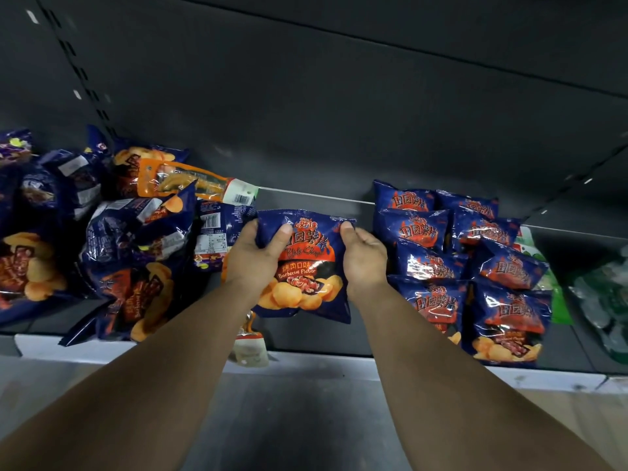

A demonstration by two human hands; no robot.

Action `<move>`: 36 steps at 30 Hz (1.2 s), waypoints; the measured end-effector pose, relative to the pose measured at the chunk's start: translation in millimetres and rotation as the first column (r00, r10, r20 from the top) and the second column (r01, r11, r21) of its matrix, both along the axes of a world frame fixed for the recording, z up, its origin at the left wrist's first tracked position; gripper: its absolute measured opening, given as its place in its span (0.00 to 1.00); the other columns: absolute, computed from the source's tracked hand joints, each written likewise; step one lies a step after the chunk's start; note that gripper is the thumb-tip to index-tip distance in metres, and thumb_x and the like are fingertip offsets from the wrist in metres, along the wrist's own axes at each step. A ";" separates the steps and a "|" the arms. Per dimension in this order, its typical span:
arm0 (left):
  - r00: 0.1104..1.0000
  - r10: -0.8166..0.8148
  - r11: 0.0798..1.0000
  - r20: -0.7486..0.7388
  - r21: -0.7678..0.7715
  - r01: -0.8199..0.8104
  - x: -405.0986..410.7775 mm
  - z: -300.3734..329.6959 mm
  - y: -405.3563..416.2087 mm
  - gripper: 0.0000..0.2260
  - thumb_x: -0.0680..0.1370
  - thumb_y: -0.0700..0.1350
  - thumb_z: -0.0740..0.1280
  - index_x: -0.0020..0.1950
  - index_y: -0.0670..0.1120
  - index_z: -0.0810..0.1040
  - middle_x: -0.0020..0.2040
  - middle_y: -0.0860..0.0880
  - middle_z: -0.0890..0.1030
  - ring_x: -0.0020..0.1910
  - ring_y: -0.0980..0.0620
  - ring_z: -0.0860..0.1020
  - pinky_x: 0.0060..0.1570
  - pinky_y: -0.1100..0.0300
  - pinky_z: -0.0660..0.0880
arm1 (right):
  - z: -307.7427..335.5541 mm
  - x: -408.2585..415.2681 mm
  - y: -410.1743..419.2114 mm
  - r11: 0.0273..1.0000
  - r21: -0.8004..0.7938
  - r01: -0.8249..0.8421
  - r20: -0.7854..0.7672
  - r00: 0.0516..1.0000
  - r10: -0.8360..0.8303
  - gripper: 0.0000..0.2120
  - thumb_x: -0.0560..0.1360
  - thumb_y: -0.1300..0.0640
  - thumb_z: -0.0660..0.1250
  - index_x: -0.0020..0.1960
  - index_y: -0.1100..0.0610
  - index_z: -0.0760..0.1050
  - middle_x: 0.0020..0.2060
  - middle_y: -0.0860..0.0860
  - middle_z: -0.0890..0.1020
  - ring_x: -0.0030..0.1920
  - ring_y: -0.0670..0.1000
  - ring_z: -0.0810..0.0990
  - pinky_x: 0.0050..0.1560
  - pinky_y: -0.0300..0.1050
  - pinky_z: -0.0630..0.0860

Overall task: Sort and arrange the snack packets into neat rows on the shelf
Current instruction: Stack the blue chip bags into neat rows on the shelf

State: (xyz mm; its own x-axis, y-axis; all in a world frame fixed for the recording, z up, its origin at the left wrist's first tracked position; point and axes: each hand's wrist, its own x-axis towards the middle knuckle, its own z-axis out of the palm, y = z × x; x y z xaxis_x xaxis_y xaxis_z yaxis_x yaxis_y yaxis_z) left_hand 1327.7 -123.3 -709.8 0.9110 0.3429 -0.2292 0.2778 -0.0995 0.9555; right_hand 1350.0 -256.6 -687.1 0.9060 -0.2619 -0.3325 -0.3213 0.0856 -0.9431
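Bags, shiny dark blue plastic chip bags (112, 239), lie jumbled at the left. I see my left hand (253, 256) and right hand (363, 256) gripping 1 blue barbecue chip bag (306, 263) between them, over the dark shelf (306, 334). Neat blue bag rows (465, 263) sit right.

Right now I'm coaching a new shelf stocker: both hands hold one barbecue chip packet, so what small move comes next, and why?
Probably carry the held packet, gripped by the left hand and right hand, rightward to start a third row beside the neat rows. The shelf is bare there, while the jumbled pile lies left.
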 end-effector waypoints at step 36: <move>0.943 0.334 0.933 -0.017 -0.138 -0.333 10.0 7.0 2.9 0.10 0.80 0.47 0.63 0.38 0.49 0.75 0.36 0.49 0.76 0.48 0.40 0.77 0.48 0.48 0.73 | -23.1 -20.5 -14.0 0.919 -0.287 -0.269 0.088 0.948 0.305 0.06 0.71 0.54 0.74 0.44 0.49 0.77 0.39 0.44 0.82 0.41 0.43 0.81 0.44 0.34 0.77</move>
State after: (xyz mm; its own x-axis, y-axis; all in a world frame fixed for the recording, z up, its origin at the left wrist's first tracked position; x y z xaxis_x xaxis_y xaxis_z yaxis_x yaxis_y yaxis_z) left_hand 1337.7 -120.4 -702.8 0.7516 0.5927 -0.2894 0.2657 0.1294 0.9553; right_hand 1329.5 -270.6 -710.2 0.9857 -0.0466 -0.1620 -0.1685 -0.2532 -0.9526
